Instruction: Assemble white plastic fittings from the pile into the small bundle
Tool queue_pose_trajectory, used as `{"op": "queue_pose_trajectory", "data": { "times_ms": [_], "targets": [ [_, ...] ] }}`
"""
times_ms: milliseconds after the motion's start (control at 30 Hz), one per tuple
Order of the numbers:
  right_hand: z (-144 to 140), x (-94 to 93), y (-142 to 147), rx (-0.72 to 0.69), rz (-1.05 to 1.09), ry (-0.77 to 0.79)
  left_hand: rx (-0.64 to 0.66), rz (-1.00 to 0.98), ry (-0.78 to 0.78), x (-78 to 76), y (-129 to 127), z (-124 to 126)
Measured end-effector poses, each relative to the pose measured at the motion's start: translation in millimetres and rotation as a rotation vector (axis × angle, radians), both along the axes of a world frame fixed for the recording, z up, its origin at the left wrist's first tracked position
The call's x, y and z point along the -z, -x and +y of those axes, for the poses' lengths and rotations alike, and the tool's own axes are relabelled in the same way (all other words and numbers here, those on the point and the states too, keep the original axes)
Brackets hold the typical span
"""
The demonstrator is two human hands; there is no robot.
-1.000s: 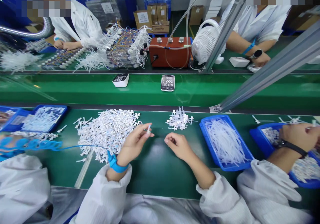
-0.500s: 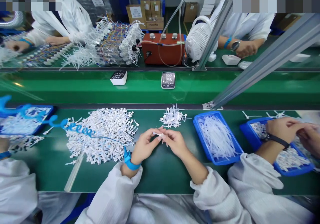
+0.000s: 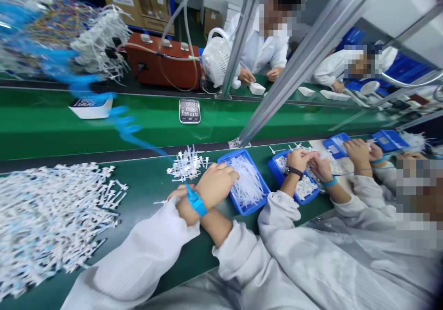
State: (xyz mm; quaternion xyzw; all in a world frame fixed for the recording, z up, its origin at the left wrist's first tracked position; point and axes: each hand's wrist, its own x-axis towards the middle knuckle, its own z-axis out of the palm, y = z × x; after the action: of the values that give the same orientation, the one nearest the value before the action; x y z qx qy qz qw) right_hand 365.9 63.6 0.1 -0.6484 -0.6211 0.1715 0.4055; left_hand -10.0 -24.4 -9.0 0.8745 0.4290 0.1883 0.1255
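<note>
Trouble we are watching for at close quarters

Our left hand (image 3: 218,183), strapped in bright blue plastic (image 3: 196,203) at the wrist, is lying across our right forearm. Its bent fingers are meeting the left rim of a blue rectangular plastic tray (image 3: 258,206) near the green table's (image 3: 147,178) far edge; we cannot tell whether they are grasping any of its thin translucent tubes (image 3: 246,183). Our right hand (image 3: 177,192) is showing only partly behind that wrist, a small white piece (image 3: 159,202) lying by it; its grip is hidden.

We are judging that these crossed arms could be bumping, and that the coiled blue cord (image 3: 125,126) could be catching the small pile of white stemmed parts (image 3: 188,163) by the far edge if the wrist swings. Pressing the rim could be tipping tubes out.

To the left, a broad white heap (image 3: 51,222) is spreading near our sleeve. To the right, a co-worker's hand (image 3: 298,158) above another blue tray (image 3: 273,164) is limiting room, and a slanting grey metal post (image 3: 297,65) is standing at the far edge.
</note>
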Motion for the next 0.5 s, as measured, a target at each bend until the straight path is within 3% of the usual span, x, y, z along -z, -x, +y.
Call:
{"op": "queue_pose_trajectory", "data": {
  "times_ms": [100, 300, 400, 500],
  "targets": [
    [18, 7.9, -45, 0.036, 0.120, 0.090, 0.096, 0.137, -0.022, 9.8, -29, 19],
    [27, 37.2, -56, 0.059, 0.237, 0.108, 0.102, 0.238, 0.010, 20.1, -45, 32],
    [24, 25.6, -58, 0.046, 0.216, 0.083, 0.115, 0.190, -0.009, 21.2, -45, 34],
    [16, -0.9, -48, -0.041, 0.157, 0.064, 0.140, 0.029, -0.015, 7.7, -34, 33]
  ]
}}
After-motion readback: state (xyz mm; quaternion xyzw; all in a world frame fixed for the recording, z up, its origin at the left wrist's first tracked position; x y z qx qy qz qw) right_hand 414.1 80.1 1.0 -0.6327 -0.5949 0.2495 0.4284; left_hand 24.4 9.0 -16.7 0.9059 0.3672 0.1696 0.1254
